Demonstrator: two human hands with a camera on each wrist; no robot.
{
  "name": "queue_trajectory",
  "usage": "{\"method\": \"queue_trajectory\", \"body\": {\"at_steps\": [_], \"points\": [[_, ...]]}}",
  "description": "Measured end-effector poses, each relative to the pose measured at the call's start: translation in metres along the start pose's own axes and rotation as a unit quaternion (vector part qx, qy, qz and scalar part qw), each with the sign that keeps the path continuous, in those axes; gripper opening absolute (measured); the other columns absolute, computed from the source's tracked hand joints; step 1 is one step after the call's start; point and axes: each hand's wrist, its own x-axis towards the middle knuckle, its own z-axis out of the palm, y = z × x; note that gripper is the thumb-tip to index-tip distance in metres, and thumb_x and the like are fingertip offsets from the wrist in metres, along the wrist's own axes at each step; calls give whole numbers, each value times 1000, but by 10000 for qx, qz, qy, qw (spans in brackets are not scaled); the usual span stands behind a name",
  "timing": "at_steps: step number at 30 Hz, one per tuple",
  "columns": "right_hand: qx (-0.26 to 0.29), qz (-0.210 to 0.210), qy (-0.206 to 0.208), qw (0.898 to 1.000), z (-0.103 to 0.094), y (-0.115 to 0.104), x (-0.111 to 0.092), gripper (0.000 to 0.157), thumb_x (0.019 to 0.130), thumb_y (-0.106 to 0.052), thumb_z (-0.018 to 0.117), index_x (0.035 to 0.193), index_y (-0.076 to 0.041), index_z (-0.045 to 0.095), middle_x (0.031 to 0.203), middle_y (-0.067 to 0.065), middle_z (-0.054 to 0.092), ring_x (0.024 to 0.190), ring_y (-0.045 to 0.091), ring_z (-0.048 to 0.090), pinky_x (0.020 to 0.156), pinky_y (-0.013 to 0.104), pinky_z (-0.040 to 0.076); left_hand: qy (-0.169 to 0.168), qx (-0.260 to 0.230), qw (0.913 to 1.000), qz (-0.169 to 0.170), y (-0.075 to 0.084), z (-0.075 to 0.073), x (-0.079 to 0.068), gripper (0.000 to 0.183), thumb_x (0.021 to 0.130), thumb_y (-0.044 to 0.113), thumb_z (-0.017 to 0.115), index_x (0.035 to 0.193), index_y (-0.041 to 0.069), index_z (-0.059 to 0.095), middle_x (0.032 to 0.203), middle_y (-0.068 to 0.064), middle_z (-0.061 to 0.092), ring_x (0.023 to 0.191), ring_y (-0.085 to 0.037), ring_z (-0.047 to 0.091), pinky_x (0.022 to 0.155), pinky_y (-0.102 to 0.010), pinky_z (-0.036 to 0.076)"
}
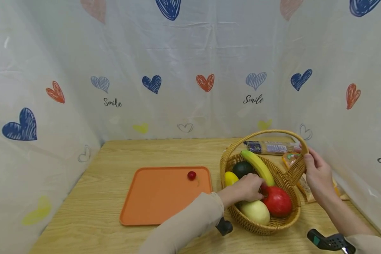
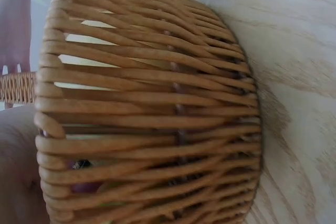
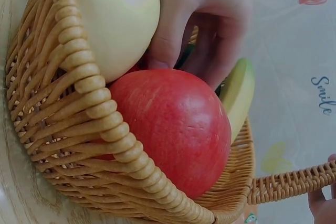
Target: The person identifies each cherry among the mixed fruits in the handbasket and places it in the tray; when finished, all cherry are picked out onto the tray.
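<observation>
A wicker basket (image 1: 263, 229) holds a banana (image 1: 257, 165), a dark green fruit (image 1: 242, 169), a yellow fruit (image 1: 230, 179), a pale green round fruit (image 1: 255, 212) and a large red fruit (image 3: 173, 129). My left hand (image 1: 246, 188) reaches down among them, fingers bent beside the red fruit, thumb close to the pale one. A small dark red patch shows at its fingertips; I cannot tell whether they pinch it. My right hand (image 1: 317, 174) grips the right side of the basket's arched handle (image 1: 266, 131). Through the weave, the left wrist view shows a purplish-red thing (image 2: 86, 187).
An orange tray (image 1: 158, 197) lies left of the basket, with a cherry (image 1: 192, 175) near its far right corner. Behind the basket lies a long clear packet (image 1: 271, 147); more packaged food (image 1: 306, 187) sits at its right. A patterned curtain (image 1: 190, 53) surrounds the wooden table (image 1: 92, 197).
</observation>
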Motion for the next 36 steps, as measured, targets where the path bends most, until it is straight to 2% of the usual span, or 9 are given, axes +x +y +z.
{"method": "queue_trajectory", "body": {"at_steps": [5,9,14,18,23,25,28,33,36], "points": [[170,-78,-13,9998,0,1,0,35,100,-26,45,132,-15,54,101,-12,64,92,-1,58,74,8,45,-297,-356,9974,-552,3,1,4,23,85,33,71,106,24,72,88,16,64,82,-2,57,65,-13,42],[162,-108,-2,9998,0,1,-1,36,100,-26,45,132,-15,53,100,-13,65,91,-1,59,74,8,45,-430,-480,9945,-823,4,1,4,21,86,34,70,105,24,73,91,15,64,88,-4,58,66,-13,43],[172,-119,6,9998,1,1,-1,36,100,-27,45,132,-15,54,101,-12,64,92,-1,58,75,8,45,-616,-320,9940,-849,5,0,5,16,86,33,69,98,24,75,87,16,65,89,-4,57,68,-12,42],[217,-116,0,9997,1,1,0,34,100,-26,45,130,-15,55,102,-12,64,91,-1,58,74,8,45,-816,-68,9929,-860,8,-2,6,10,86,31,70,84,24,76,76,16,64,82,-2,56,65,-11,40],[109,-93,-19,9999,0,1,-1,36,100,-27,45,132,-14,54,104,-11,63,92,-2,57,74,8,45,-972,353,9902,-939,14,-4,6,24,90,21,64,66,20,66,63,9,54,65,-8,47,53,-18,36],[88,-65,-16,9999,-1,2,-2,38,100,-27,45,134,-14,52,105,-11,62,93,-2,57,75,8,45,-1012,464,9888,-999,15,-6,5,27,92,17,60,65,18,61,65,5,52,63,-11,44,51,-22,35],[105,-27,-10,9999,-2,3,-2,39,99,-27,45,135,-14,51,106,-12,62,94,-2,57,75,8,44,-1015,721,9877,-949,17,-8,5,25,94,15,56,70,19,61,74,4,54,65,-10,46,52,-23,38],[58,-13,-33,10000,-2,2,-1,39,99,-28,45,135,-14,51,103,-13,63,93,-1,58,75,8,45,-916,1259,9843,-825,20,-11,6,19,93,19,58,77,23,66,88,9,62,73,-6,54,58,-25,46],[2,-11,-28,10000,-1,1,-1,38,99,-29,45,134,-15,52,102,-13,63,92,0,58,74,8,45,-846,1347,9838,-821,19,-11,7,17,94,20,59,80,25,67,91,10,63,75,-6,56,58,-26,48]]}}
